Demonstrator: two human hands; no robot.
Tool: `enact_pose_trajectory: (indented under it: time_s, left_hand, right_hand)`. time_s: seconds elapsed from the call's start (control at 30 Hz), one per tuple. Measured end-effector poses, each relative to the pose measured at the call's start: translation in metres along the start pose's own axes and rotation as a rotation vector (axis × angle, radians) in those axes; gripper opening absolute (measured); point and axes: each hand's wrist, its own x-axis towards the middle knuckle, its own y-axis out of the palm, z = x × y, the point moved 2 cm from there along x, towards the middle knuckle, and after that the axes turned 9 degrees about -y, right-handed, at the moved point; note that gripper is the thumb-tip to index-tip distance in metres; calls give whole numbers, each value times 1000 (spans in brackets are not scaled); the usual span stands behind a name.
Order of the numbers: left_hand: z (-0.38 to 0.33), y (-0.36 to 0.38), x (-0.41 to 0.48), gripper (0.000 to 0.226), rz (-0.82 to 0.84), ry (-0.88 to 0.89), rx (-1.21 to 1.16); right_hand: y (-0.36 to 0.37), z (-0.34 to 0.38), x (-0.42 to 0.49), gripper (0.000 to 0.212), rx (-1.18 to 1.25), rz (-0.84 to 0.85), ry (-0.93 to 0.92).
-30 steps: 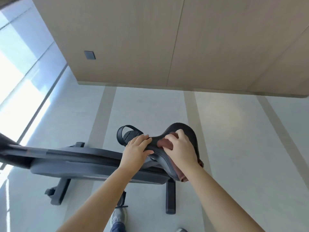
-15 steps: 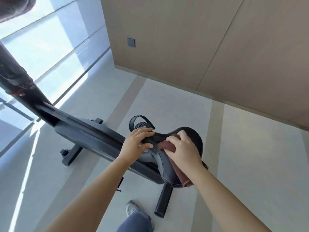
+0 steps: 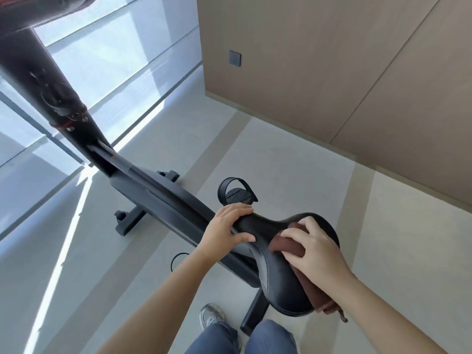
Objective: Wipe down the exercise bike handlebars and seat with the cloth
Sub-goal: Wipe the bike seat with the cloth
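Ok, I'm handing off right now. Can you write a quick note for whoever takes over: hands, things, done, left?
Left hand grips the narrow nose of the black padded bike seat, steadying it.
Right hand holds the brown folded cloth against the seat's top; the cloth's tail hangs off the rear edge.
Done: seat wipe under way.
Left: finish the seat; the handlebars are not clearly in view, so check them.

Ahead of you rises a tan panelled wall [image 3: 332, 72] carrying a small square grey plate [image 3: 235, 58]. To your left runs a tall window [image 3: 115, 60]. Below you lies a pale floor [image 3: 408, 238] crossed by a darker band [image 3: 362, 200], with a bright sunlight streak [image 3: 58, 264].
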Motion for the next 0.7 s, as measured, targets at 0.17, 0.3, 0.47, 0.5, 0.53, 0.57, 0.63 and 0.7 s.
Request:
enact_pose_trajectory:
  time_s: [0.17, 0.3, 0.47, 0.5, 0.53, 0.57, 0.63, 0.7]
  left_hand:
    - [-6, 4, -11, 61, -76, -74, 93]
    - [-16, 19, -36, 69, -277, -250, 117]
    - [-43, 68, -80, 68, -403, -434, -19]
    - [-51, 83, -87, 68, -421, -457, -57]
    - [-59, 98, -91, 68, -448, -482, -92]
    - [-67, 111, -93, 68, -482, -511, -112]
    - [-80, 129, -92, 69, -571, -572, -95]
    - [-89, 136, -88, 64, -672, -625, -45]
  right_hand:
    - [9, 14, 61, 25, 34, 39, -96]
    - [15, 26, 93, 27, 69, 115, -216]
    - [-11, -17, 58, 29, 98, 304, -373]
    - [-16, -27, 53, 28, 136, 318, -382]
    - [-19, -33, 53, 27, 177, 326, -387]
    - [-20, -36, 56, 26, 205, 337, -394]
    - [-16, -29, 72, 24, 210, 376, -436]
    - [-5, -14, 96, 24, 224, 403, -487]
